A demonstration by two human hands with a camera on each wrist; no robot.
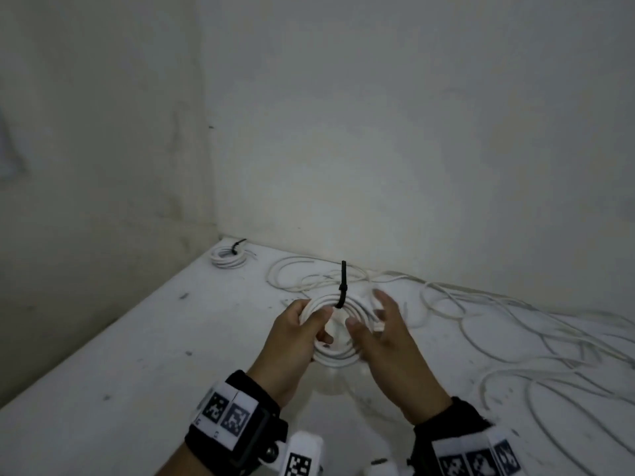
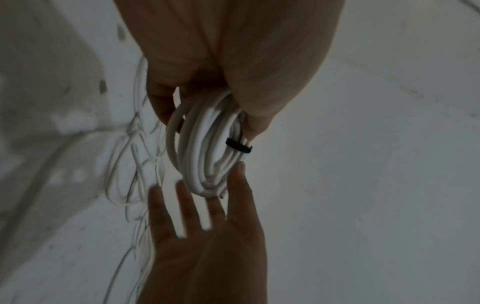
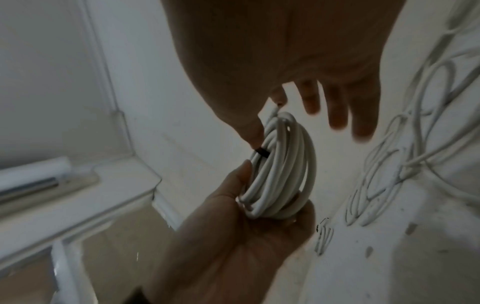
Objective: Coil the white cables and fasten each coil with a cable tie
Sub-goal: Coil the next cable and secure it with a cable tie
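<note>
A white cable coil (image 1: 335,357) is held above the white table (image 1: 171,355), bound by a black cable tie (image 1: 342,286) whose tail sticks straight up. My left hand (image 1: 319,326) grips the coil's left side, thumb on top and fingers through the middle. My right hand (image 1: 369,310) is on the coil's right side with its fingers spread and straight, and only the thumb tip touches the coil. In the left wrist view the tie (image 2: 239,146) wraps the coil (image 2: 202,148) just below my left thumb. In the right wrist view the coil (image 3: 283,164) sits in the left palm.
A tied coil (image 1: 228,257) lies in the table's far left corner. Loose white cables (image 1: 515,331) sprawl in tangles over the right and far side of the table. Walls close in behind and to the left. The table's left edge runs diagonally toward me.
</note>
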